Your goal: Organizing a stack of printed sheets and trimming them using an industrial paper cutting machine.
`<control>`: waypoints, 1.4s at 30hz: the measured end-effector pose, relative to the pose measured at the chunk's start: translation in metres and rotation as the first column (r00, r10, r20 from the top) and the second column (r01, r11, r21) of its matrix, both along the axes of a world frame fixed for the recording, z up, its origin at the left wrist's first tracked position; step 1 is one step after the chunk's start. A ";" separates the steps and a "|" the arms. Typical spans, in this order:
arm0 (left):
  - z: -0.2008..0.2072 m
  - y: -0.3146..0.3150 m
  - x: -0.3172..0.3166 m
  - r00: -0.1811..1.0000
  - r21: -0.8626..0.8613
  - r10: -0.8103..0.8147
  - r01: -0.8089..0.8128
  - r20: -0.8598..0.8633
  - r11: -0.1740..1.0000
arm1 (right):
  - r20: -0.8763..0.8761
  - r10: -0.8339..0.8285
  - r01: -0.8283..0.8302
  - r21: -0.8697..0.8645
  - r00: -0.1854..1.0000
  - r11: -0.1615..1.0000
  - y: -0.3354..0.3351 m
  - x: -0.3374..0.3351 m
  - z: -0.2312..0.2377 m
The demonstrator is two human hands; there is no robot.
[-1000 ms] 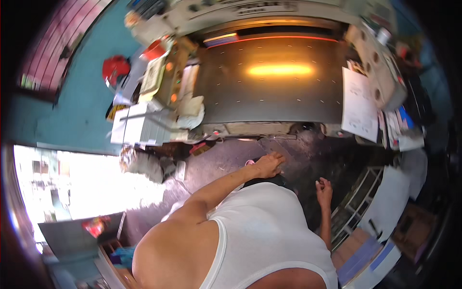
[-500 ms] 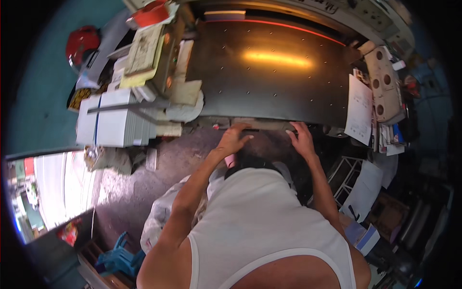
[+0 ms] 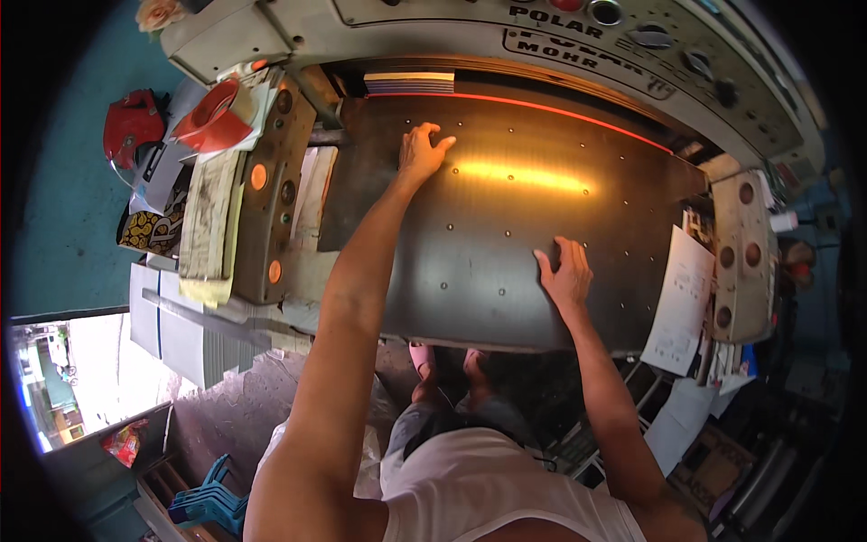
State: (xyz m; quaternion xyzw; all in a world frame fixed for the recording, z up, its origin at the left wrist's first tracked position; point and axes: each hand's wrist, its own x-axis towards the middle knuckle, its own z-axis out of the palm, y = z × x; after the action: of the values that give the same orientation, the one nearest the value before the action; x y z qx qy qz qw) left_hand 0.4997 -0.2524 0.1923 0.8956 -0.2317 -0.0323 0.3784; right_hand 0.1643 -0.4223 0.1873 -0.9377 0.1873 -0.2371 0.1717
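Left hand [image 3: 423, 149] stretches far across the dark steel table [image 3: 506, 262], fingers loose and empty, just short of the paper stack [image 3: 409, 84] tucked under the red line at the back. Right hand [image 3: 565, 271] lies flat and open near the front edge, bracing, holding nothing. Good form here looks like this: keep that right palm planted, reach in low, and take the stack squarely by its near edge.
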 end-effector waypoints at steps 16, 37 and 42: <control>-0.033 -0.056 0.103 0.892 0.170 0.390 -0.430 0.228 0.886 | -0.134 0.019 -0.012 0.056 0.991 0.998 -0.003 0.008 -0.002; 0.035 0.144 -0.320 0.934 -0.435 -0.278 0.158 -0.226 0.886 | -0.149 -0.035 0.027 -0.059 0.988 0.998 0.014 0.006 -0.002; 0.035 0.177 -0.342 0.899 -0.385 -0.250 0.101 -0.360 0.917 | -0.095 -0.037 0.026 -0.114 0.995 0.993 0.017 0.002 -0.005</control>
State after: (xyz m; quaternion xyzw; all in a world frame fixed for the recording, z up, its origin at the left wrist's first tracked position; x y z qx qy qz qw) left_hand 0.1581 -0.0750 0.2277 0.7609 -0.2322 -0.2079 0.5691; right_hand 0.1666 -0.4057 0.1824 -0.9531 0.1964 -0.2044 0.1057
